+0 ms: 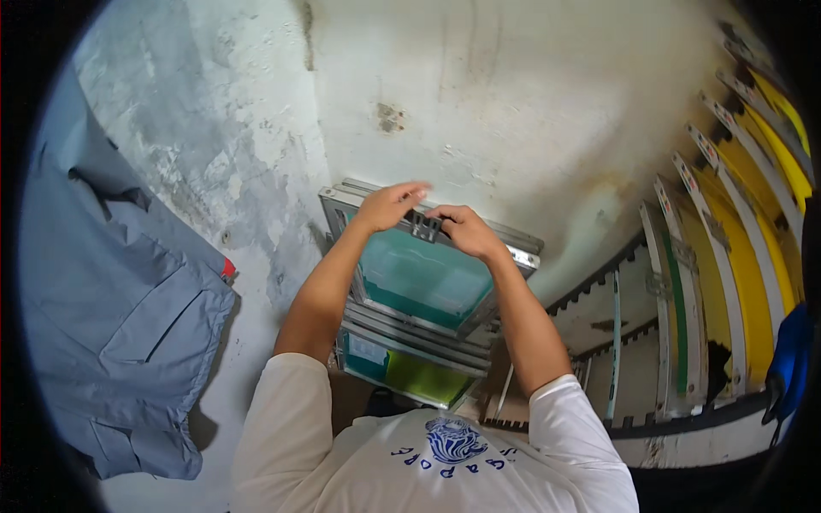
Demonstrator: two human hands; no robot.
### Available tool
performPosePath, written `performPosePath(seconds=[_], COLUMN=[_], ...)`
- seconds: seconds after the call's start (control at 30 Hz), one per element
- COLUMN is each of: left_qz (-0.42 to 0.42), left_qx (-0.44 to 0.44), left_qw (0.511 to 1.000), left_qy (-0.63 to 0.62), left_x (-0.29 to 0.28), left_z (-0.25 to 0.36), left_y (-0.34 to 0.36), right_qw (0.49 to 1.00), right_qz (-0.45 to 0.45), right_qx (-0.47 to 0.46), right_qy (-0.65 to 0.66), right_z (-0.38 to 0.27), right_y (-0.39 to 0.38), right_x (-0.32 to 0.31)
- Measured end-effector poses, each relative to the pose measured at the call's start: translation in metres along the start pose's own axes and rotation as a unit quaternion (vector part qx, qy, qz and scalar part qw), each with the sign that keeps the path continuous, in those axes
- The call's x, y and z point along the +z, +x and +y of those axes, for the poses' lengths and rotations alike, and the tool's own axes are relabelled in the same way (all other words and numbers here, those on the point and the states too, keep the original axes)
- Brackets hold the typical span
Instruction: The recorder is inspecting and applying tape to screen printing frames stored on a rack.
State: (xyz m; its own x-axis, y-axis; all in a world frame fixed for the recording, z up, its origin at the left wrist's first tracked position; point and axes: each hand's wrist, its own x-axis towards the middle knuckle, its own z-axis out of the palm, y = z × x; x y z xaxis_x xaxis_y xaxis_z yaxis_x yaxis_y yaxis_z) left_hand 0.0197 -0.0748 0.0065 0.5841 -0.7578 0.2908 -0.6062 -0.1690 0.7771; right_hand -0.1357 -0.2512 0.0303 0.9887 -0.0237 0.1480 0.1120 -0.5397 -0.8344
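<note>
In front of me a metal-framed screen (419, 286) with a green panel leans near the wall, its upper bar level with my hands. A small dark metal bracket (424, 227) sits at the middle of that bar. My right hand (464, 231) has its fingers bent onto the bracket's right side. Above the left part of the bar is my left hand (391, 207), fingers stretched to the right and slightly blurred, with no object visible in it. Whether its palm touches the bar I cannot tell. Another frame (410, 373), with a yellow-green area, stands lower and nearer to me.
On the left hangs a grey-blue jacket (128, 316) against the peeling wall (248, 137). Several yellow screens (744, 248) in metal frames stand on the right in a rack with a dark notched rail (633, 427). Something blue (787, 363) hangs at the far right.
</note>
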Motion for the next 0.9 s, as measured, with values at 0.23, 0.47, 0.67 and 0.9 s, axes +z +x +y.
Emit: performPosePath(seconds=[0.23,0.47,0.67,0.9], left_qz=[-0.094,-0.112,0.016,0.044], left_qx=[0.013,0.122,0.276,0.255], left_qw=[0.995,0.981,0.948,0.932], left_qy=[0.038,0.101,0.156,0.253], left_x=[-0.009,-0.021,-0.023,-0.082], left_z=[-0.007,-0.009,-0.016,-0.050], left_y=[0.004,-0.003,-0.018,-0.050], right_qw=[0.995,0.969,0.949,0.949], right_qz=[0.050,0.227,0.311,0.301], right_qx=[-0.045,-0.087,-0.045,0.053], right_qy=[0.067,0.029,0.009,0.075], right_z=[0.020,0.031,0.028,0.035], right_y=[0.007,0.001,0.004,0.011], right_x=[0.004,0.005,0.005,-0.002])
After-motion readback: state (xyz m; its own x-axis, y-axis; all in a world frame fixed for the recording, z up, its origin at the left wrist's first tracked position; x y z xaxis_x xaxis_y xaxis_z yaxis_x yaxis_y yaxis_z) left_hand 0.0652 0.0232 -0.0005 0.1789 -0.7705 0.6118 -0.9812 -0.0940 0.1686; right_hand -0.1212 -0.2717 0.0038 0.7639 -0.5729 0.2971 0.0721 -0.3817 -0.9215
